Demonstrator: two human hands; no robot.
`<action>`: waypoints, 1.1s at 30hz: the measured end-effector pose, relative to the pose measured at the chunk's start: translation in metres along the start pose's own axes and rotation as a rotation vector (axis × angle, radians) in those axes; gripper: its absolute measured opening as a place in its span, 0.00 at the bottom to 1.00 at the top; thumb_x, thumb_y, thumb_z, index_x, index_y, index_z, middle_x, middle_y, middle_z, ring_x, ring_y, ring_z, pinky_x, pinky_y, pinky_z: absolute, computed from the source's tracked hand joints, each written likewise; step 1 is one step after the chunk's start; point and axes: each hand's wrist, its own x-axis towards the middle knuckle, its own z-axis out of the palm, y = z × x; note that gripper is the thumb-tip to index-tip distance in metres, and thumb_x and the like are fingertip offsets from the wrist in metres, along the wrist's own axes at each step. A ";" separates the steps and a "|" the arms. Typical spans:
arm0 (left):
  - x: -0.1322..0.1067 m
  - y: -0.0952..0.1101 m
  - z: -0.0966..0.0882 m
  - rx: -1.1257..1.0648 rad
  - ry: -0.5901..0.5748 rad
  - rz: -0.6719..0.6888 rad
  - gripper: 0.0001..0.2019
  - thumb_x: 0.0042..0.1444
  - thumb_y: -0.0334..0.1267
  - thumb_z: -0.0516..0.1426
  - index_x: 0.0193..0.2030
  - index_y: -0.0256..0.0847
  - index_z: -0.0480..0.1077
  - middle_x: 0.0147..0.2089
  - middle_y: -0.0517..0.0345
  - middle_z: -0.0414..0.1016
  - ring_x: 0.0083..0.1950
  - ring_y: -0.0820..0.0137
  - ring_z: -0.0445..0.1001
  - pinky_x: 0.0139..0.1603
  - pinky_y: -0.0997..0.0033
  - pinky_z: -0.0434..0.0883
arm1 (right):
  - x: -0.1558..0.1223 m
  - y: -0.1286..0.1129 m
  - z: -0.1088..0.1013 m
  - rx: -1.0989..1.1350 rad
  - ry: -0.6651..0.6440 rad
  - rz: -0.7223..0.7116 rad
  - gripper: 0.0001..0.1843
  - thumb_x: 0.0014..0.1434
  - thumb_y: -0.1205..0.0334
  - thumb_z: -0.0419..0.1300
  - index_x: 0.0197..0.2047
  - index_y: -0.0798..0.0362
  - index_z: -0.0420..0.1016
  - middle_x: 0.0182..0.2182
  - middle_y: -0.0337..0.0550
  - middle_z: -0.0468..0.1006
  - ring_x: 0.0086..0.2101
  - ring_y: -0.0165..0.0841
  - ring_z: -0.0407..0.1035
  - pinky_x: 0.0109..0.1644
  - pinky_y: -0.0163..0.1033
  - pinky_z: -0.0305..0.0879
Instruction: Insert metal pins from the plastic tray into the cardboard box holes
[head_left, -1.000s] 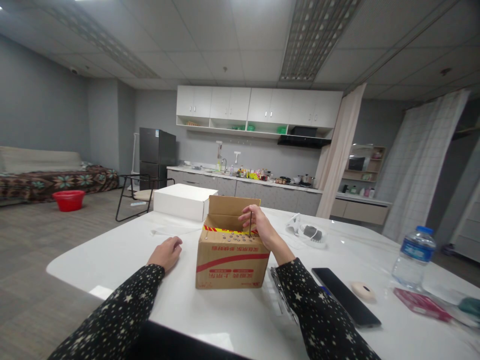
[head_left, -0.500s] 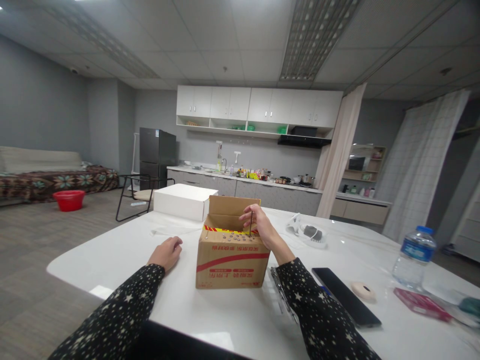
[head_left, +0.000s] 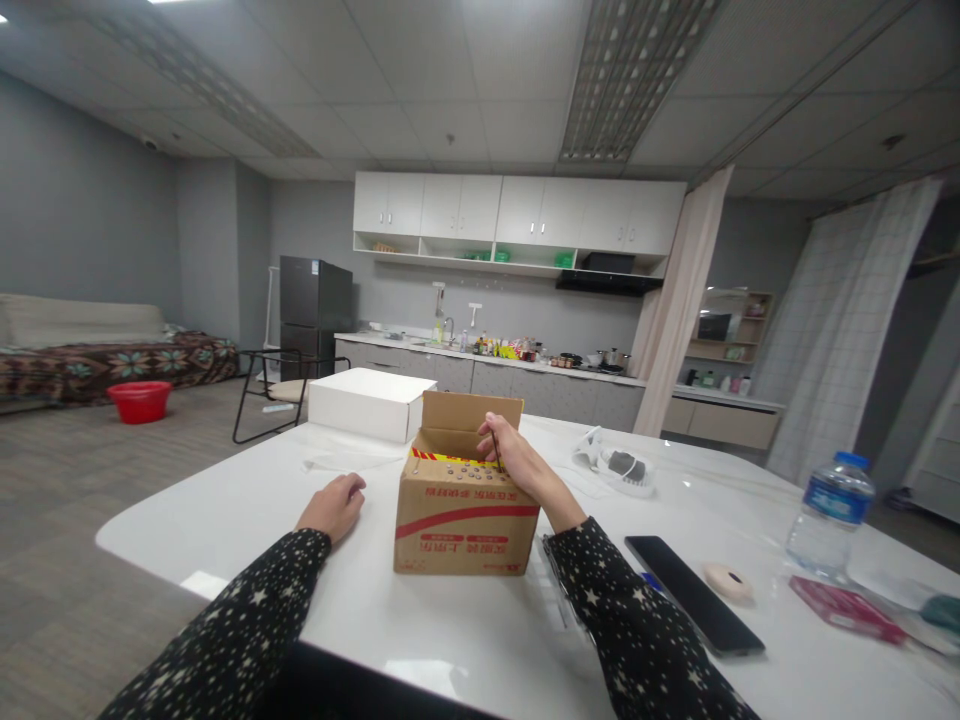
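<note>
On the white table stands an open cardboard box with a red stripe and printed characters. Its back flap is raised, and several small round metal screw-like heads dot its top face. Above the box's right part, my right hand is closed in a pinch on a thin dark rod, whose lower end points down at the top face. The rod's exact kind is too small to tell. Left of the box, my left hand rests on the table with its fingers curled and nothing visible in them.
A white box stands behind on the left. Rightward lie a small white fan-like device, a black phone, a beige oval case, a water bottle and a red packet. My right forearm partly covers a metallic object.
My right hand has shifted slightly left, and the rod, upright before, now leans with its top to the left. My left hand stays where it was.
</note>
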 end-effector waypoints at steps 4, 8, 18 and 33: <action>0.000 -0.001 0.001 0.000 0.008 0.005 0.15 0.59 0.35 0.48 0.47 0.38 0.72 0.47 0.47 0.78 0.48 0.60 0.77 0.53 0.62 0.70 | 0.001 0.000 0.000 0.009 -0.010 0.012 0.27 0.66 0.35 0.43 0.42 0.48 0.70 0.32 0.41 0.79 0.34 0.38 0.72 0.40 0.42 0.62; 0.000 0.000 0.001 -0.002 0.019 0.013 0.14 0.58 0.36 0.48 0.46 0.38 0.72 0.46 0.48 0.78 0.46 0.60 0.78 0.52 0.63 0.71 | 0.002 0.001 0.000 0.109 -0.015 0.034 0.25 0.66 0.37 0.43 0.43 0.48 0.68 0.33 0.41 0.80 0.32 0.37 0.73 0.39 0.42 0.63; 0.000 -0.001 0.001 0.009 0.014 0.013 0.14 0.59 0.36 0.48 0.46 0.39 0.72 0.47 0.48 0.78 0.47 0.60 0.78 0.52 0.64 0.71 | 0.008 0.004 0.001 0.214 -0.026 0.068 0.26 0.63 0.36 0.44 0.41 0.48 0.67 0.30 0.42 0.81 0.29 0.37 0.73 0.39 0.43 0.62; 0.000 -0.001 0.002 -0.007 0.015 0.014 0.15 0.59 0.36 0.47 0.46 0.38 0.72 0.47 0.46 0.78 0.47 0.58 0.77 0.53 0.60 0.71 | 0.008 0.000 0.004 0.264 0.025 0.093 0.20 0.68 0.47 0.40 0.39 0.50 0.64 0.25 0.41 0.80 0.23 0.35 0.72 0.35 0.40 0.62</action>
